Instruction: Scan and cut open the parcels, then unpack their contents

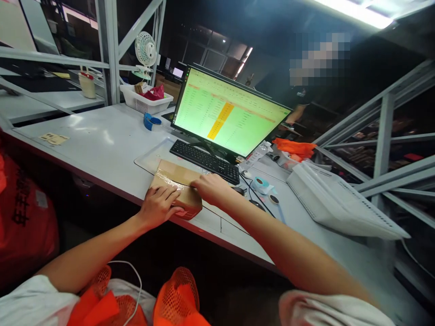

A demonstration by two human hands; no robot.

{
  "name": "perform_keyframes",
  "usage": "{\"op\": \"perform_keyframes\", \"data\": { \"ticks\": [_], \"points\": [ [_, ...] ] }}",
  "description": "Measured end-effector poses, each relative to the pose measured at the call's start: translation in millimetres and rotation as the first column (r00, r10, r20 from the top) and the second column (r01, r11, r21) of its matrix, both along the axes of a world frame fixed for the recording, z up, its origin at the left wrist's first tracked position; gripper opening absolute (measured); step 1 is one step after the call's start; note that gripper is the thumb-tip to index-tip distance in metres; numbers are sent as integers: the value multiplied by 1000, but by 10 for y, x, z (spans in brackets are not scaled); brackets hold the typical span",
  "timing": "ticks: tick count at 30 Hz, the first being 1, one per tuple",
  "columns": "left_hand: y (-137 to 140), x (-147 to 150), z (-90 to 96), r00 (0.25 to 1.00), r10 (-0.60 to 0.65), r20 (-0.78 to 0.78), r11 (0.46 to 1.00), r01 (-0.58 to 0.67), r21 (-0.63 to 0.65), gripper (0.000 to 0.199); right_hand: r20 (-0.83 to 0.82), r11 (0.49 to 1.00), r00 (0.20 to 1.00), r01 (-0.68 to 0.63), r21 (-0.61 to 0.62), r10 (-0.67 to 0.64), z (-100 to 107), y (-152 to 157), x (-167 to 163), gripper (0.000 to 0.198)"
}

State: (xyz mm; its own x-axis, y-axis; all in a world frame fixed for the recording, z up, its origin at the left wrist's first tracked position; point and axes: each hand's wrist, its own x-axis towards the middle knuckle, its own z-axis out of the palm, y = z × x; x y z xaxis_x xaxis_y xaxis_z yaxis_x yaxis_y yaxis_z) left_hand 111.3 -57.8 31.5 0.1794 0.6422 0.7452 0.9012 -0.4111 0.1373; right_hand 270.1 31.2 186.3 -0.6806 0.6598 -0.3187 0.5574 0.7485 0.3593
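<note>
A small brown cardboard box (178,173) sits at the near edge of the white desk, with shiny clear tape along its top. My left hand (159,206) grips the box's near left side, its fingers over the top and its thumb low on the front. On the right, the curled fingers of my right hand (212,188) are closed at the box's top seam. Their tips are partly hidden, so the exact hold does not show. Just behind the box lies a black keyboard (204,160) in front of a lit monitor (231,113).
A blue tape dispenser (151,122) and a white basket (146,99) stand at the back left. Tape rolls (261,183) and cables lie right of the keyboard. A large white crate (340,199) leans farther right. Another person (302,97) is behind the monitor.
</note>
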Motion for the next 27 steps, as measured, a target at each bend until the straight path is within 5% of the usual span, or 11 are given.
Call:
{"op": "perform_keyframes", "data": {
  "ticks": [4,11,13,16,19,22,27],
  "points": [
    [18,5,-21,1000,5,19,1000,-5,-1,39,103,965,960,255,62,-260,-86,102,663,34],
    [11,-27,-12,999,-8,49,1000,9,-11,36,-237,896,881,437,80,-408,-1071,389,963,52],
    [0,-39,5,998,-32,53,999,33,-10,35,-333,898,853,438,38,-402,-1205,434,917,50],
    [-15,-44,26,998,-48,48,999,47,17,33,-599,908,714,417,-52,-362,-1081,501,779,45],
    [-26,-41,32,998,-42,42,999,41,28,34,-793,973,572,199,-115,-211,-783,501,519,43],
    [-30,-40,35,998,-44,44,999,43,22,34,-734,995,676,-17,-95,-59,-608,400,199,52],
    [-25,-43,59,996,-56,62,998,56,11,34,-532,1000,846,-15,17,22,-589,222,-57,51]
  ]
}}
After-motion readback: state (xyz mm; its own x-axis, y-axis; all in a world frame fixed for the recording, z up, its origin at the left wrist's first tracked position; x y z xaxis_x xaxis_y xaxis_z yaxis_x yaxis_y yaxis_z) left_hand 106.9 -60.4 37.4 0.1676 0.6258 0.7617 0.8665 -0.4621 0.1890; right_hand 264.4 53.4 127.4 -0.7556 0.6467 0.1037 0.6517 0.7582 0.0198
